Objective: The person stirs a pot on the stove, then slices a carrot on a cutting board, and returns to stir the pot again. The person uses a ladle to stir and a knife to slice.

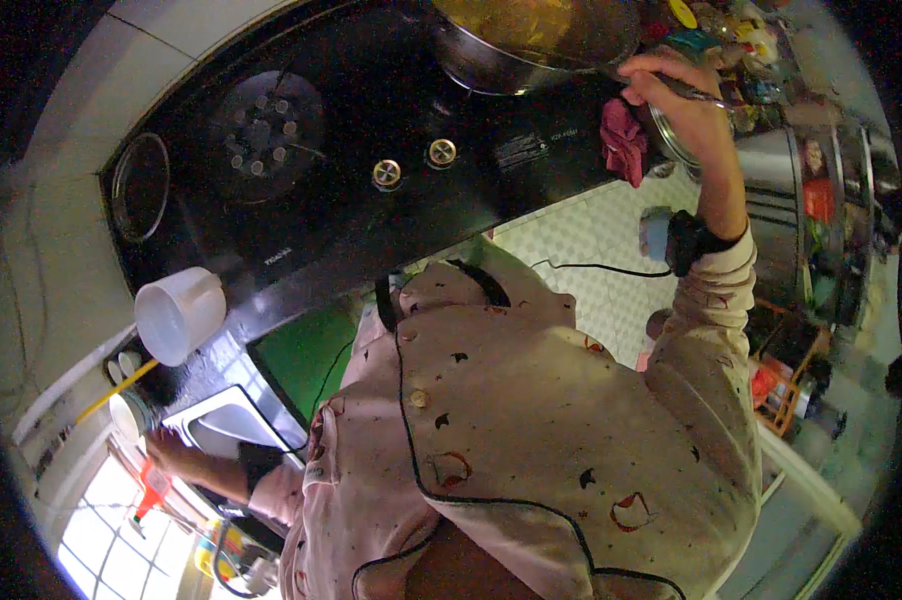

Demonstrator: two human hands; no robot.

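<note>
My right hand grips the metal handle of a cooking utensil at the right side of a large steel pan. Yellowish food or liquid shows in the pan, which is cut off by the top of the view. The utensil's far end cannot be made out. At the lower left, my left hand is beside a white-lined cup or bowl, close to the sink. Its fingers are dim and partly hidden, so I cannot tell whether they hold the cup.
A translucent plastic jug stands at the black cooktop's left end, near a round glass lid or ring. A second burner and two knobs face me. A dark red cloth hangs over the right edge. An orange spray bottle is by the window.
</note>
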